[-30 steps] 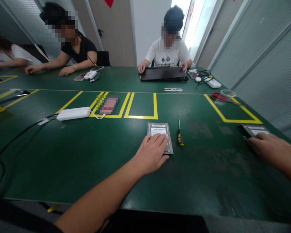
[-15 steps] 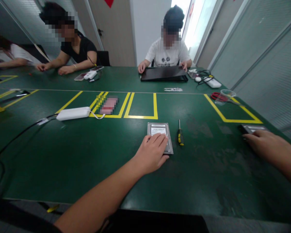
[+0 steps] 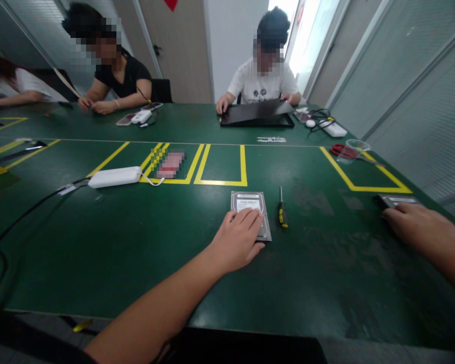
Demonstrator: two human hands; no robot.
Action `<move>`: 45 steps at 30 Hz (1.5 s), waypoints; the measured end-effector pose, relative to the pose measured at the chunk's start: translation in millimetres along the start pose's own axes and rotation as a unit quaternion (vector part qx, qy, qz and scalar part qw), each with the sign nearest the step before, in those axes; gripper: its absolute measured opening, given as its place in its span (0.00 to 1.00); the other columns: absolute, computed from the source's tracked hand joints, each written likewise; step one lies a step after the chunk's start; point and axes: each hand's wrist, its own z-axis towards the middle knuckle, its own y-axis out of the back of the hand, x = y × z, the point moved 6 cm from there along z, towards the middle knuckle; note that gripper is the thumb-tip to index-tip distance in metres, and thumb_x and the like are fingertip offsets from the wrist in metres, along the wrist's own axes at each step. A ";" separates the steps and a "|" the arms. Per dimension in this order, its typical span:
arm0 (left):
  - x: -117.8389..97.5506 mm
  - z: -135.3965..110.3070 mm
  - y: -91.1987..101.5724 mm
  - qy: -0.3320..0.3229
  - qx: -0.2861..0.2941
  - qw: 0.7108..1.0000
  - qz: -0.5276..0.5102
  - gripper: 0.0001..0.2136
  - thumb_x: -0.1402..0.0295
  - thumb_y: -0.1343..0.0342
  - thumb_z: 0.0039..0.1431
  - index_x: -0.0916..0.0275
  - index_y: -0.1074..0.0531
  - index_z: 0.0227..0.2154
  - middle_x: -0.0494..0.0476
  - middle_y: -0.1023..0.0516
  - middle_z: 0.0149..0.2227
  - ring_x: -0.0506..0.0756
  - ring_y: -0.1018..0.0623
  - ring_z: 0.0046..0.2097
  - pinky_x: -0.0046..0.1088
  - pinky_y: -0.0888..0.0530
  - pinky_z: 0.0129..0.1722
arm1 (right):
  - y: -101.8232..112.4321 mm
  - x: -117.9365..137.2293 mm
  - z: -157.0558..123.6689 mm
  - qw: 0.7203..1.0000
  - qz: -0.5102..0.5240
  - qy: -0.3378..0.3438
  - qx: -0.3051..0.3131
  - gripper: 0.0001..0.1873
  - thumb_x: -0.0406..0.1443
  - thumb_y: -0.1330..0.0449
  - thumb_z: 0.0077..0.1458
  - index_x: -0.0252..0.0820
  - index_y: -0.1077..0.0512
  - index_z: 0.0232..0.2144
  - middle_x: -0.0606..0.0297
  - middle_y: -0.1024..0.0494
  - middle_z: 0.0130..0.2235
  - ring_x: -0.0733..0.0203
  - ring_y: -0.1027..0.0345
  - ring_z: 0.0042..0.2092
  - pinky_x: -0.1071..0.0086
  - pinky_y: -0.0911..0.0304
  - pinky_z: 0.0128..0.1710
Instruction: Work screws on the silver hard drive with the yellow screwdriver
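My left hand [image 3: 237, 237] lies over the near left part of a silver hard drive [image 3: 246, 197] with a white label. Its fingers are close together across the top, and the thumb sits by the near edge; the palm hides the lower left corner. Just right of that drive, a black and yellow screwdriver [image 3: 282, 215] lies with its shaft pointing away from me. At the far right, my right hand [image 3: 417, 222] is closed over the near side of a second hard drive [image 3: 402, 200], and only its far strip shows. Both drives appear to be on the green table.
Yellow tape frames [image 3: 220, 183] mark the table [image 3: 136, 273]. A white power strip [image 3: 114, 177] with a black cable is at left, beside a pixelated pink item [image 3: 170, 165]. Red-handled scissors [image 3: 341, 150] and a clear cup [image 3: 354, 150] stand at right. A person opposite holds a black panel [image 3: 258, 112].
Both of my hands keep nearly the same place and hold. Opposite, the person has raised the right end of the black panel. The person in black has brought both hands together.
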 end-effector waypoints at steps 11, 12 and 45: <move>0.5 1.0 -0.6 0.001 0.006 1.000 0.003 0.29 0.56 0.46 0.65 0.66 0.41 0.63 0.65 0.36 0.65 0.62 0.39 0.66 0.43 0.40 0.61 | -3.6 -0.9 3.5 1.000 -0.007 0.017 0.015 0.15 0.30 0.51 0.62 0.38 0.24 0.37 0.52 0.26 0.40 0.50 0.29 0.40 0.61 0.35 0.37; 0.6 1.0 -0.5 0.000 0.006 1.000 0.001 0.29 0.56 0.46 0.65 0.66 0.41 0.63 0.65 0.36 0.65 0.62 0.39 0.66 0.43 0.40 0.61 | -4.1 -0.7 3.9 1.000 -0.010 0.021 0.013 0.15 0.30 0.51 0.62 0.38 0.24 0.37 0.52 0.26 0.40 0.50 0.29 0.40 0.61 0.35 0.37; 0.1 0.7 -1.0 -0.001 0.003 1.000 -0.004 0.28 0.57 0.48 0.66 0.66 0.41 0.64 0.66 0.36 0.65 0.63 0.39 0.66 0.44 0.39 0.60 | -0.8 3.0 5.1 1.000 -0.027 0.007 -0.006 0.16 0.35 0.54 0.64 0.37 0.28 0.32 0.51 0.26 0.37 0.49 0.29 0.39 0.60 0.35 0.34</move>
